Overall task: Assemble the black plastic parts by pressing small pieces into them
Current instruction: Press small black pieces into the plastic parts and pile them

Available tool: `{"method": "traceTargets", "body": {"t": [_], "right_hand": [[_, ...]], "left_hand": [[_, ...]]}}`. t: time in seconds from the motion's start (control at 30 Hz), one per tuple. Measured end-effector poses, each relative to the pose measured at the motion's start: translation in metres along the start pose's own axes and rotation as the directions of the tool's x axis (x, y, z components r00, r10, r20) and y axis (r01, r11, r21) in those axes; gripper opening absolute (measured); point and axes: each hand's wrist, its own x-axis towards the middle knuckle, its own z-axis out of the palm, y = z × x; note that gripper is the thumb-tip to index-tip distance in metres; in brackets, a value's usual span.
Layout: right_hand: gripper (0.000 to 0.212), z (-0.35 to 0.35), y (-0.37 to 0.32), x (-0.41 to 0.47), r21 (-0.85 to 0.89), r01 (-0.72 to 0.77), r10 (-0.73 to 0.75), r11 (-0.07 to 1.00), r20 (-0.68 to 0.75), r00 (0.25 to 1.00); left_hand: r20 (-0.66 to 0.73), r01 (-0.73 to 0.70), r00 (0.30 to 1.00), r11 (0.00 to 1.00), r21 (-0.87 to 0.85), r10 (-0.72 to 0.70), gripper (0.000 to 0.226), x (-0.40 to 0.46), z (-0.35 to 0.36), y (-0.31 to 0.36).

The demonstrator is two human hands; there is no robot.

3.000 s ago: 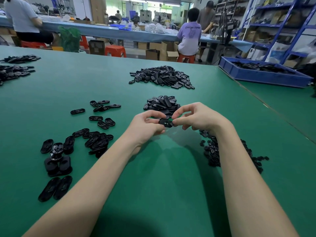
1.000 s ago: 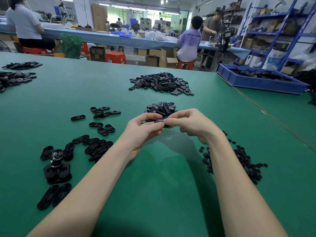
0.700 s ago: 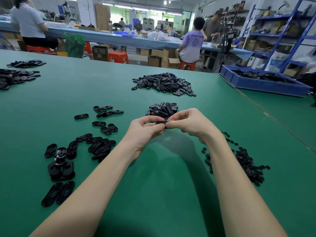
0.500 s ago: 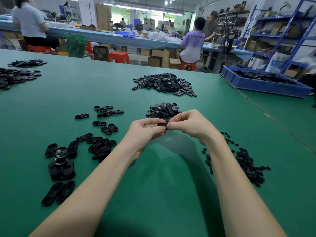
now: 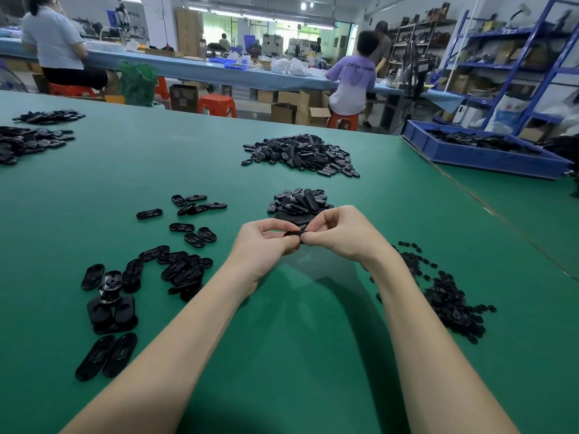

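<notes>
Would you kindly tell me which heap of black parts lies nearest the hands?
The small heap just beyond the fingers; the larger heap lies farther back.

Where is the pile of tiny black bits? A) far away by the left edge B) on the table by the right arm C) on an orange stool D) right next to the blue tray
B: the pile of small black pieces lies on the green table just beside the right forearm, apart from the blue tray.
</notes>
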Motion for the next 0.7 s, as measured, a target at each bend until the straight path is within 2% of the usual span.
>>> {"method": "traceTargets", "body": {"t": [0.07,0.17,0.3,0.37,0.47,0.6,0.7], "right_hand": [[0.013,0.000,0.000,-0.001,0.007,0.090,-0.090,0.996,0.035,0.995],[0.015,0.001,0.000,0.002,-0.123,0.174,-0.175,0.977,0.007,0.985],[0.012,-0.001,0.007,0.014,-0.223,0.073,-0.117,0.972,-0.192,0.974],[0.012,-0.005,0.011,0.024,-0.203,0.011,-0.077,0.979,-0.321,0.944],[0.015,-0.005,0.007,0.045,-0.184,-0.046,-0.037,0.982,-0.421,0.906],[0.016,0.002,-0.003,0.075,-0.150,-0.111,0.035,0.982,-0.437,0.899],[0.019,0.007,-0.004,0.088,-0.193,-0.170,0.073,0.966,-0.426,0.902]], "left_hand": [[-0.013,0.034,0.999,0.996,-0.077,-0.036,0.017,0.002,-0.003,-0.001],[-0.005,0.069,0.997,0.981,-0.181,-0.071,0.020,0.006,-0.005,-0.002],[-0.009,0.084,0.996,0.966,-0.245,-0.089,0.022,0.011,-0.001,-0.002],[0.021,0.105,0.995,0.971,-0.217,-0.102,0.016,0.011,0.001,-0.002],[0.120,0.130,0.986,0.985,-0.110,-0.117,0.006,0.008,0.004,-0.003],[0.222,0.078,0.970,0.992,0.101,-0.099,0.006,0.005,0.005,-0.004],[0.264,0.061,0.959,0.987,0.146,-0.098,0.008,0.003,0.004,-0.003]]}}
